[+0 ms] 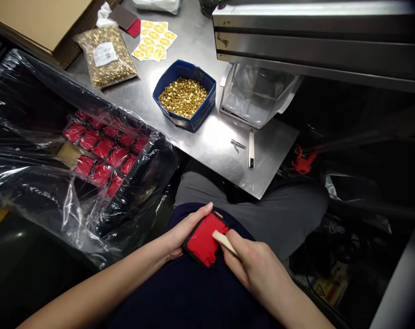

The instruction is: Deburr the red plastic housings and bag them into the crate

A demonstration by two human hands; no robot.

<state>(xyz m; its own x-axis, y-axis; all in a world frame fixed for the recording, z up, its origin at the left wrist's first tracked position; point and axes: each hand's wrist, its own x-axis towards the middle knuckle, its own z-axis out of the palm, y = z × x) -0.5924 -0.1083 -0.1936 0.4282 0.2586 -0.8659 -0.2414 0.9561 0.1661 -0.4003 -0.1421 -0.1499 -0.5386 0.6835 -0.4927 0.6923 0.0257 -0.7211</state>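
My left hand [188, 228] is wrapped around the edge of a red plastic part with a black rim [205, 235], held low in front of my dark blue shirt. Small red hinge-like tabs stick out along the part's right side. My right hand [252, 258] is closed on a flat cream-coloured tool [224, 241]. Its blunt-looking tip lies over the red face near the right edge; whether it touches I cannot tell. The fingers hide the tool's other end.
On the metal table [207, 151] stand a blue bin of brass inserts [185, 98], a bag of inserts [106, 55], round yellow stickers [154, 41], small pliers [237, 145] and a white-handled cutter [251, 151]. A plastic-lined crate [132, 123] at left holds several red parts.
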